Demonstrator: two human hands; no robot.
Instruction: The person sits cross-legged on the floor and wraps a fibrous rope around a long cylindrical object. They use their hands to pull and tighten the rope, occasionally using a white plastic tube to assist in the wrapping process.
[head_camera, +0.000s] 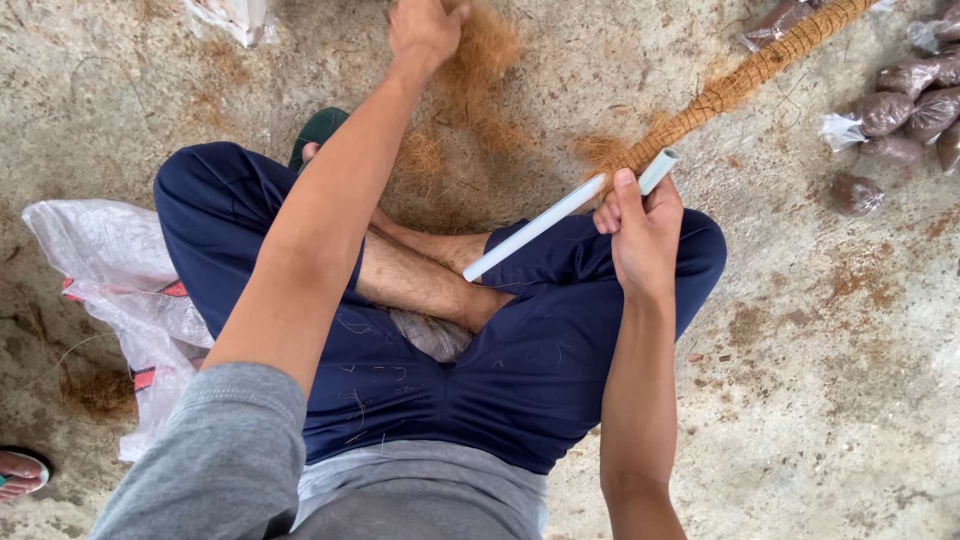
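Note:
I sit cross-legged on a concrete floor in dark blue shorts. My right hand (640, 232) grips a white plastic pipe (535, 228) that slants over my right knee. Beyond the hand, the pipe is wrapped in brown coir bound with thread (745, 78) and runs up toward the top right. My left hand (425, 32) stretches forward and is closed on a tuft from a pile of loose coconut fibre (470, 95) on the floor ahead of my legs.
A white woven sack (105, 260) lies at my left hip. Several small clear bags of brown material (900, 115) lie at the right edge. A green sandal (318, 130) peeks from behind my left knee. Another person's sandalled foot (20, 470) shows at lower left.

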